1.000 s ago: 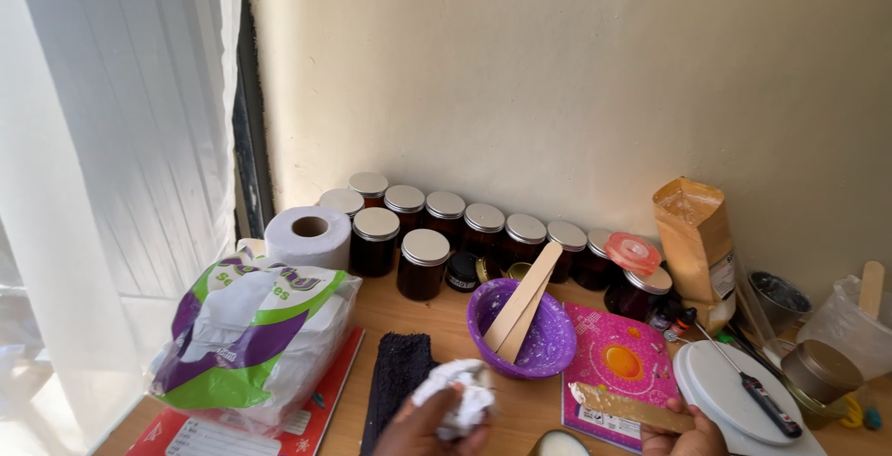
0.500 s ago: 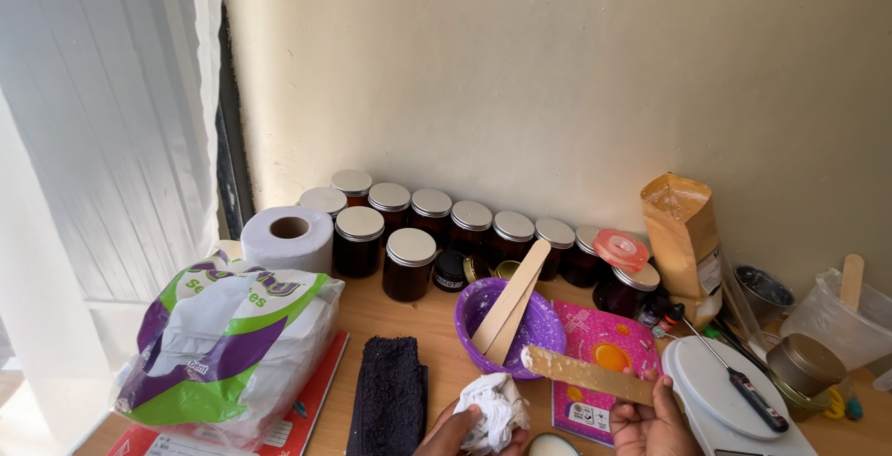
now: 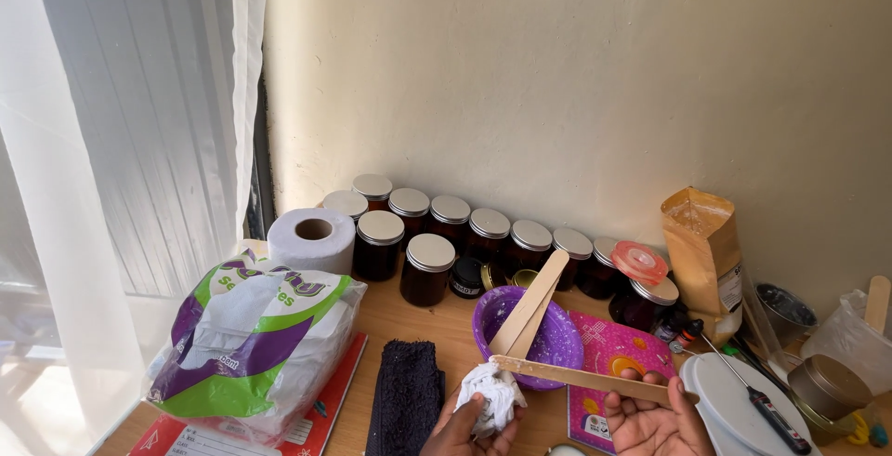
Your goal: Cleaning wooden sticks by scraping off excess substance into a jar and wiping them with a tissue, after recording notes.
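Note:
At the bottom edge, my left hand [image 3: 462,428] grips a crumpled white tissue [image 3: 490,395]. Beside it, my right hand [image 3: 653,422] holds a long flat wooden stick [image 3: 585,378] that lies nearly level, with its left tip touching the tissue. Just behind them stands a purple bowl [image 3: 557,336] with two more wooden sticks [image 3: 531,304] leaning in it. A black cloth [image 3: 407,396] lies to the left of my left hand.
Several dark glass jars with silver lids [image 3: 430,268] line the wall. A toilet roll [image 3: 311,237] and a purple, green and white plastic bag [image 3: 251,343] sit at left. At right are a brown paper pouch [image 3: 703,250], a pink booklet [image 3: 615,352] and a white scale [image 3: 721,395] with a thermometer probe [image 3: 760,405].
The view has tilted down a little. My right hand brought the stick leftward and lower until its tip met the tissue in my left hand.

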